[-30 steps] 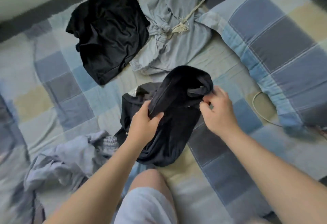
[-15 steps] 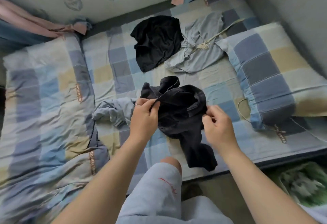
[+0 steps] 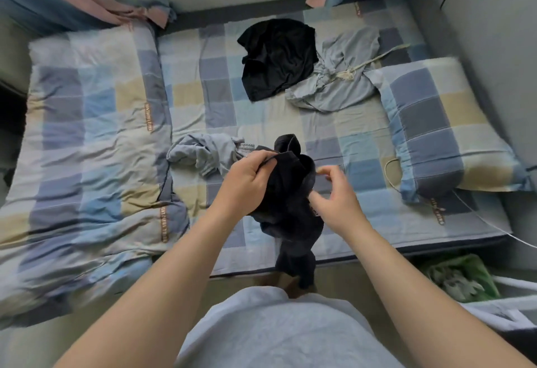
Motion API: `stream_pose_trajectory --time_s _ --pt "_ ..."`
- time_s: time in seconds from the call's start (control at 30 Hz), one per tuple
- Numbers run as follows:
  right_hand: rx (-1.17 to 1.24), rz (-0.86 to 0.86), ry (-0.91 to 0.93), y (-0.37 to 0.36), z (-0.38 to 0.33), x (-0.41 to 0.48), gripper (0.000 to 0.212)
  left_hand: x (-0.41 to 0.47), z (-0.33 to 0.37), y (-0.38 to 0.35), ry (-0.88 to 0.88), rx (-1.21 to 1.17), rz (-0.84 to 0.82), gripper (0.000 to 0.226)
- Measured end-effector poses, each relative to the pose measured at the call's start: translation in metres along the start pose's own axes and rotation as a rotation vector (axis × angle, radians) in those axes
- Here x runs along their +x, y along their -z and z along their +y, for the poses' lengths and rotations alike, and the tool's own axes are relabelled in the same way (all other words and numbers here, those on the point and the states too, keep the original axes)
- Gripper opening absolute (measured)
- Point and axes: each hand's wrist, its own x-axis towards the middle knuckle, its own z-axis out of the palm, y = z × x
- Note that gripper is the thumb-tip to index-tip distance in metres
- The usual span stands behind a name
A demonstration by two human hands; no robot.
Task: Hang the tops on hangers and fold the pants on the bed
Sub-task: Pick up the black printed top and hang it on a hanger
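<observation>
Dark garment (image 3: 290,208): crumpled, held up at centre frame above the near edge of the bed (image 3: 203,100), lower end hanging past the mattress edge.
Left hand (image 3: 247,178): thumb and fingers pinch the garment's upper hem.
Right hand (image 3: 337,202): fingers half curled and blurred, thumb side against the cloth. Whether it has a grip cannot be told.
Black garment (image 3: 276,56): rumpled on the bed, upper centre.
Grey-blue garment (image 3: 340,91), with pale drawstring (image 3: 347,74): just right of the black one, touching it.
Pale grey garment (image 3: 200,154): bunched on the bed, left of the left hand.
Checked pillow (image 3: 436,123): right of frame.
Checked quilt (image 3: 87,135): left of frame.
</observation>
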Motion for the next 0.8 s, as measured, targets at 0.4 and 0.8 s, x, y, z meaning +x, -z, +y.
stream_pose_trajectory --time_s 0.4,0.8 --pt "-0.057 0.152 0.319 -0.017 -0.098 -0.026 0.018 -0.03 0.05 0.084 -0.211 -0.089 0.09 0.023" --pt "-0.029 -0.019 0.752 0.059 -0.206 -0.038 0.026 -0.038 0.085 0.083 -0.178 0.256 0.121 0.031"
